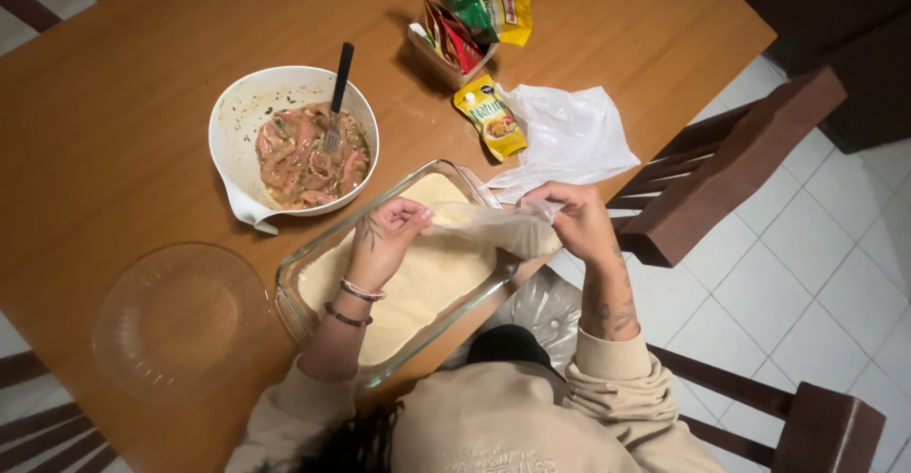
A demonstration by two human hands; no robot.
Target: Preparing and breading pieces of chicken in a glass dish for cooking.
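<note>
Showing one white round bowl of marinated meat [292,138], one rectangular glass baking dish [296,307], one clear glass plate [180,321], one black-handled fork [338,89], two dark wooden chairs [731,165], two hands [384,241].

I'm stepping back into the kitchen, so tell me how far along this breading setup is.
Done: the glass baking dish already holds a layer of pale crumbs or flour, and the seasoned meat strips sit in the white bowl with a fork. In hand: the left hand and right hand hold a clear bag over the dish. Left: no meat is coated yet; the clear plate holds nothing.
</note>
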